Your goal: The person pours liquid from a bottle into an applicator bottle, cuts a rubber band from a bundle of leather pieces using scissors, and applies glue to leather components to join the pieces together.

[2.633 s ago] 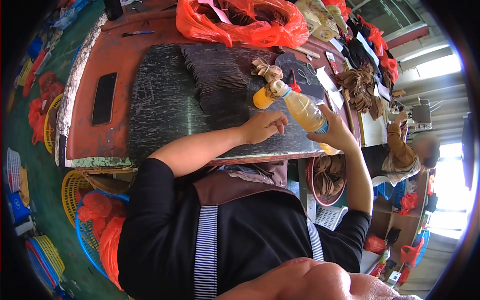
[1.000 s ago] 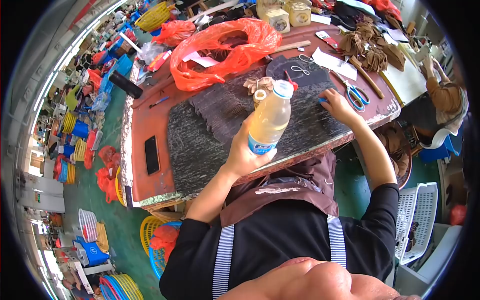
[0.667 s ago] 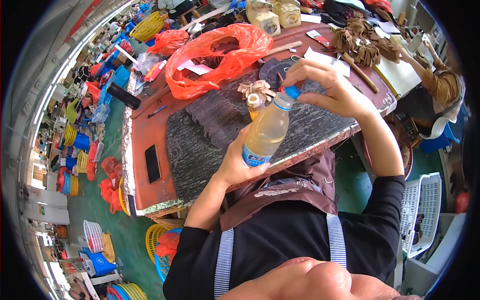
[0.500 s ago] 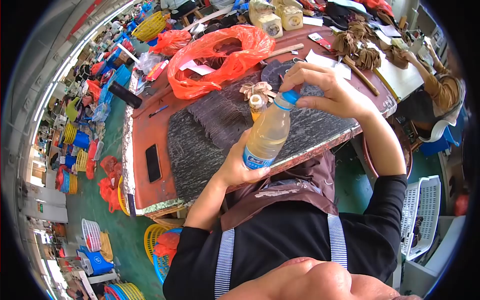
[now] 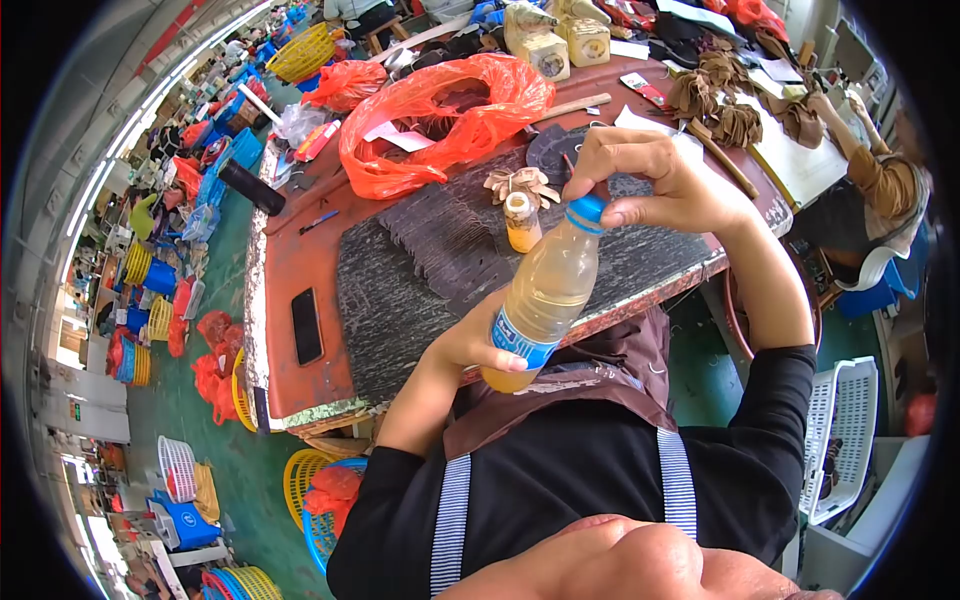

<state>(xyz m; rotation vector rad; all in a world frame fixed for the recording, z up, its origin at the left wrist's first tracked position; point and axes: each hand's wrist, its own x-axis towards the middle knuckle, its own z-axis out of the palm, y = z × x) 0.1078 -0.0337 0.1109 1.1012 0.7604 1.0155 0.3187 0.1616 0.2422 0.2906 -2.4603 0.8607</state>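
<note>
The blue cap (image 5: 586, 211) has just gone onto the bottle (image 5: 552, 275), so its mouth is covered; how tight, I cannot tell. The right hand (image 5: 668, 182) pinches the cap. The left hand (image 5: 468, 337) wraps round the bottle, which leans by the table's (image 5: 285, 300) front edge.

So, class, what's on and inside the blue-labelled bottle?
A blue cap is on top, touched by the right hand. Inside the bottle is cloudy yellowish liquid; the label and left hand hide part of it.
</note>
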